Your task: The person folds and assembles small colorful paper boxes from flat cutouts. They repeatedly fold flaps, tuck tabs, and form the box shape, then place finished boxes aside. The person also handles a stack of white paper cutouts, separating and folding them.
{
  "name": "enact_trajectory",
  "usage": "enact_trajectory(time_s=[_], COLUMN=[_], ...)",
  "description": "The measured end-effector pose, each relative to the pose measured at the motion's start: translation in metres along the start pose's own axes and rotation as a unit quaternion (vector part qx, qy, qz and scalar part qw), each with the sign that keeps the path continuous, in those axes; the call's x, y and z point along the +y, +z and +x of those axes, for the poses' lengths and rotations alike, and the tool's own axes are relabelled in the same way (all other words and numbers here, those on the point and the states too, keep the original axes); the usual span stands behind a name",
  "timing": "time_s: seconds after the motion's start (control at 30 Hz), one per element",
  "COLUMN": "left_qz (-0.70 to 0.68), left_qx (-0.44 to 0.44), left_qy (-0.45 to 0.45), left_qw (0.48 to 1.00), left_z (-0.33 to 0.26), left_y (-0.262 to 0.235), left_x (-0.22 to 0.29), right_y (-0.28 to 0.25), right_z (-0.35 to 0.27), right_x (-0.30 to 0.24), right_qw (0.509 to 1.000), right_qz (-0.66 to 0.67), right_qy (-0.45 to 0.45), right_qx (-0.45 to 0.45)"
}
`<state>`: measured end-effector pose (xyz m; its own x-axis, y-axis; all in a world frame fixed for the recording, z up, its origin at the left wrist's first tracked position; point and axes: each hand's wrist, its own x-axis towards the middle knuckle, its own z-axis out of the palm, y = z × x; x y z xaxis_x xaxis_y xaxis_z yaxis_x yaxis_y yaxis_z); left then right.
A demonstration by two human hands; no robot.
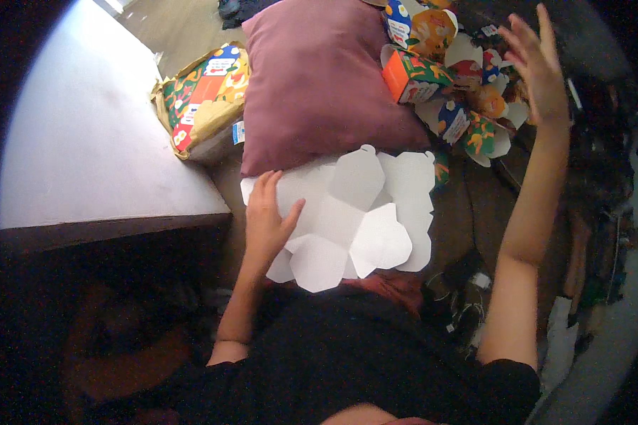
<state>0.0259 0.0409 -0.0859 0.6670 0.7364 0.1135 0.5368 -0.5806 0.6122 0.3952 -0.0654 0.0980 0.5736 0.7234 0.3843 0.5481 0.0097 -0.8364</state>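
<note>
Resting flat with fingers spread, the left hand (266,219) presses on the left edge of a white die-cut carton blank (354,216), thumb angled out across the card. That blank lies unfolded, plain side up, its scalloped flaps fanned out over the person's lap and the lower edge of a mauve pillow (319,85). The right hand (539,64) is raised well apart from it, open and empty, fingers splayed, just beside a heap of bright printed cartons (450,78) at the upper right. One of these, an orange box (412,76), is folded up; the others look partly formed, white insides showing. Left of the pillow, a paper bag (202,99) holds a stack of flat printed blanks. It leans against a pale desk (85,142) that fills the left side. Dark clutter at the right is too dim to make out.
</note>
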Motion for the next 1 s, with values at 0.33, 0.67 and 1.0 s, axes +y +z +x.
enact_trajectory(time_s=[0.33,0.67,1.0], left_qz=[0.149,-0.191,-0.453], left_qx=[-0.089,0.072,0.045], left_qy=[-0.144,-0.08,-0.117], left_qw=[0.974,0.976,0.883], left_z=[-0.008,-0.013,0.014], left_y=[0.029,0.019,0.008], left_x=[-0.026,-0.026,-0.035], right_y=[0.101,0.102,0.081], right_z=[-0.208,-0.24,-0.201], right_x=[0.085,0.077,0.084], right_qw=[0.908,0.968,0.947], right_qz=[-0.073,-0.142,-0.149], right_qy=[0.337,0.175,-0.111], right_qx=[-0.236,-0.109,-0.263])
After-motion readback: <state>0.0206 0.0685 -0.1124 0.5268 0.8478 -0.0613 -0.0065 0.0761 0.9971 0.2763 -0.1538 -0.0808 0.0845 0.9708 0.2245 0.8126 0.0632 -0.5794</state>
